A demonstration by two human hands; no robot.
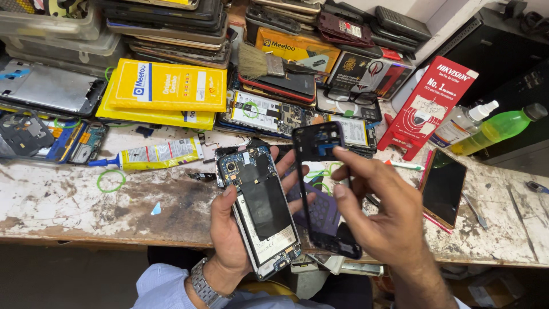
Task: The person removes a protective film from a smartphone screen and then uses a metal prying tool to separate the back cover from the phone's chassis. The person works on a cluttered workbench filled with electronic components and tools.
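My left hand (229, 229) grips an opened phone body (258, 209), its circuit board and black battery area facing up, held over the front edge of the worn workbench (68, 194). My right hand (380, 212) holds a black plastic phone frame (320, 189) upright next to it, thumb and fingers on the frame's right rail. The frame's lower end sits just right of the phone body. A metal watch is on my left wrist.
A yellow glue tube (160, 153) and a green rubber band (110, 180) lie left. Yellow packets (166, 86), stacked phones, a brush (263, 63) and opened phones fill the back. A dark phone (443, 186), red box (432, 106), spray bottle (464, 123) and green bottle (500, 129) stand right.
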